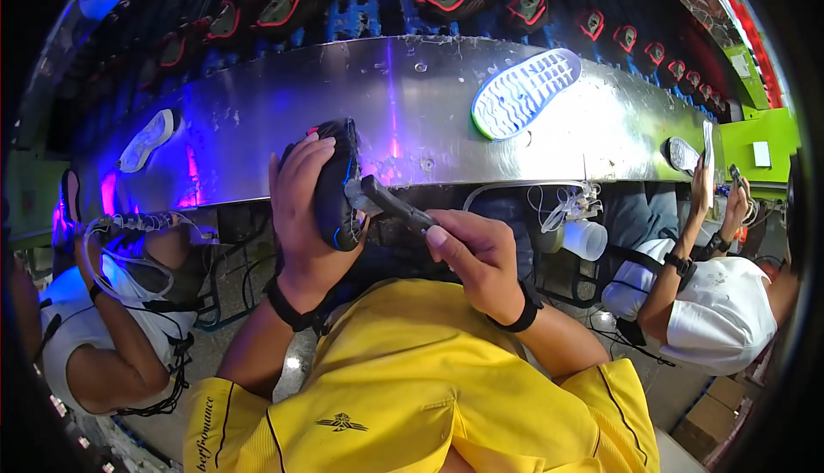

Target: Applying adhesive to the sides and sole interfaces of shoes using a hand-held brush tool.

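Two hands of ours are at work, and between them we have a dark shoe (337, 177) with a blue line along its side. Our left hand (302, 194) is wrapped around the shoe, fingers bent over its far end, while our right hand (476, 258) is curled around the handle of a black tool (402, 205), thumb along it, the pale head touching the shoe's near side. To the right of our right hand, below the bench edge, we see a translucent white cup (586, 239) beside a tangle of clear tubing (562, 207); we cannot tell what is in it. Farther right and lower stands a cardboard box (708, 413), its contents hidden from us. Beyond our hands runs a shiny metal bench (275, 130), scuffed and lit violet on the left, bright white on the right. A patterned sole (528, 95) lies on it ahead and right of our right hand, a smaller sole (146, 141) well left of our left. Past the bench, red-edged shoes (279, 5) line a dark rack. Co-workers in white sit on either side of us.
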### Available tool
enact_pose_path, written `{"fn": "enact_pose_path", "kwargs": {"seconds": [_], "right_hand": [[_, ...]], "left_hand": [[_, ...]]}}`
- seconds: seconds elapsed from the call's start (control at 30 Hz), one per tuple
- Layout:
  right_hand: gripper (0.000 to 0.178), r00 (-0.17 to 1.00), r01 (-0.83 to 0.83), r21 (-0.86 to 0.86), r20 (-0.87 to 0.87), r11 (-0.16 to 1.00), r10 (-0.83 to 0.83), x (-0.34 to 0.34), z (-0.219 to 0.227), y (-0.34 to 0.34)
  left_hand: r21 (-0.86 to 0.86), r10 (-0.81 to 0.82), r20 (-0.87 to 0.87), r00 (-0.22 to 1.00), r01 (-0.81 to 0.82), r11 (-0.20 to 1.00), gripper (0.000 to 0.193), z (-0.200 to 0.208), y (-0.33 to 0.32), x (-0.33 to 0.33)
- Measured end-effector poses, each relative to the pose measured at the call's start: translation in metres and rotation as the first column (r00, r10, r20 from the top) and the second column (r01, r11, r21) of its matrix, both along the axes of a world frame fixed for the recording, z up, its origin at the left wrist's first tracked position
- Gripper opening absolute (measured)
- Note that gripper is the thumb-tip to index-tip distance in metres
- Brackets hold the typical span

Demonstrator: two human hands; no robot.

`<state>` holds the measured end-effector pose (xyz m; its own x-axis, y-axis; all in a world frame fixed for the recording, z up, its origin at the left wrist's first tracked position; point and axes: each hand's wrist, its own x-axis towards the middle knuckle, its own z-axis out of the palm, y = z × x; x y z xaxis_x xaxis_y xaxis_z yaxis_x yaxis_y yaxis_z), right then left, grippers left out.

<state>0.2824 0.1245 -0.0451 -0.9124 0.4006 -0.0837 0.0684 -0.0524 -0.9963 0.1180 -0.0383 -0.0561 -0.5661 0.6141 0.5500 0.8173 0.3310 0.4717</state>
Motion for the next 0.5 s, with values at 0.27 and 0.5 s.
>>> {"fn": "enact_pose_path", "kwargs": {"seconds": [0.27, 0.5], "right_hand": [[0.018, 0.992, 0.091, 0.302, -0.106, 0.949, -0.062, 0.007, 0.023, 0.014], [0.018, 0.98, 0.184, 0.499, -0.162, 0.847, -0.117, -0.005, 0.046, 0.036]], "left_hand": [[-0.03, 0.06, -0.009, 0.998, -0.061, 0.998, 0.067, 0.019, 0.025, -0.002], [-0.174, 0.075, 0.031, 0.997, -0.069, 0.982, 0.067, 0.037, 0.041, -0.012]]}}
